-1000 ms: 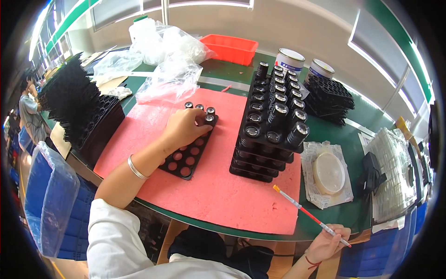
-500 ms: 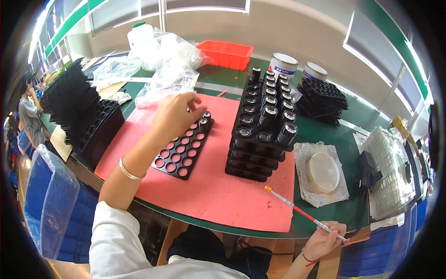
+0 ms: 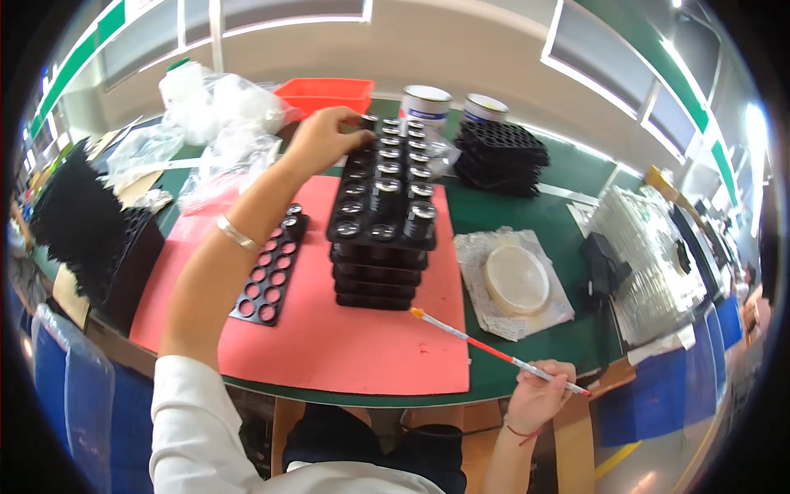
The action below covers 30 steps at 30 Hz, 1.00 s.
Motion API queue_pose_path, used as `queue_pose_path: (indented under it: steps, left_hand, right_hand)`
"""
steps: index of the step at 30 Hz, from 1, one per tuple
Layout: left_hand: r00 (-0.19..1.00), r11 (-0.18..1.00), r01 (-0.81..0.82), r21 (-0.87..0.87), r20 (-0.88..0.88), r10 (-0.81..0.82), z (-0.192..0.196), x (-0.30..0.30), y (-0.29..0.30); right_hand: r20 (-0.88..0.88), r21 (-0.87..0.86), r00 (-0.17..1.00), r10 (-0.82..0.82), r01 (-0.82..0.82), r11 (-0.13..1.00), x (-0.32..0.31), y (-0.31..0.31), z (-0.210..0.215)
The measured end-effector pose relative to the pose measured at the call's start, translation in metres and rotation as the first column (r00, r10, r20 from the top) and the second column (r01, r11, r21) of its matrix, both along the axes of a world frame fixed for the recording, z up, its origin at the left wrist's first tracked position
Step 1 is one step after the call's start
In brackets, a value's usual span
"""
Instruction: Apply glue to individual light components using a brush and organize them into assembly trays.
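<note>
My left hand (image 3: pixel 319 142) reaches over the far left corner of a stack of black trays (image 3: pixel 374 276). Its thumb and fingers close around a black cylinder (image 3: pixel 369 123) with a shiny top, partly hidden by the hand. More such cylinders, some standing taller, fill the top tray's holes in rows. Left of the stack, a single black tray (image 3: pixel 267 276) lies on the pink mat (image 3: pixel 346 354); mostly bare holes show, with cylinders at its far end, and my forearm covers part of it. Low on the right, my right hand (image 3: pixel 539 395) holds a thin paintbrush (image 3: pixel 481 346), its yellowish tip pointing toward the stack.
A round whitish dish (image 3: pixel 517 280) rests on paper right of the mat. Two cans (image 3: pixel 425 103), a red bin (image 3: pixel 325 95) and plastic bags (image 3: pixel 234 111) stand at the back. Black tray piles (image 3: pixel 500 156) flank the work area; clear trays (image 3: pixel 646 255) are stacked far right.
My left hand has moved from the single tray's far end to the stack's far left corner and closed on a cylinder there. The view has shifted right; the brush stays in my right hand.
</note>
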<state>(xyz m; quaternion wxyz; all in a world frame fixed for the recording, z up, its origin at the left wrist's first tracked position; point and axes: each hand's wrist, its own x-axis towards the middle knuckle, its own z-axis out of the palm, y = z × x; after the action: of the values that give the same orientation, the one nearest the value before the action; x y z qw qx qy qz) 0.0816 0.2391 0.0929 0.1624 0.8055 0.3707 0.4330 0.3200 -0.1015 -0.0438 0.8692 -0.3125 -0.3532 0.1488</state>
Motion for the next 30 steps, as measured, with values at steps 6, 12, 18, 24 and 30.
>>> queue_pose_path:
  steps: [6,12,18,24,30]
  left_hand:
    - [0.828,0.975,0.113,0.193,0.525,-0.200,0.028,-0.014,-0.083]
    - [0.667,0.631,0.729,0.266,-0.067,-0.742,-0.006,-0.031,-0.189]
    - [0.837,0.784,0.543,-0.301,0.125,-0.532,-0.076,-0.017,-0.207]
    - [0.880,0.707,0.463,-0.535,0.184,-0.438,-0.081,-0.016,-0.199]
    - [0.867,0.656,0.489,-0.575,0.239,-0.437,-0.082,-0.020,-0.199]
  right_hand:
    - [-0.239,0.246,0.971,0.002,0.058,0.968,0.045,-0.018,0.014]
    - [0.452,-0.090,0.720,-0.526,0.624,0.777,0.071,-0.021,0.038]
    - [0.683,-0.114,0.625,-0.378,0.603,0.789,0.052,-0.006,0.049]
    - [0.766,-0.039,0.479,-0.429,0.700,0.713,0.042,-0.006,0.054]
    - [0.794,-0.033,0.463,-0.393,0.679,0.733,0.037,-0.002,0.052]
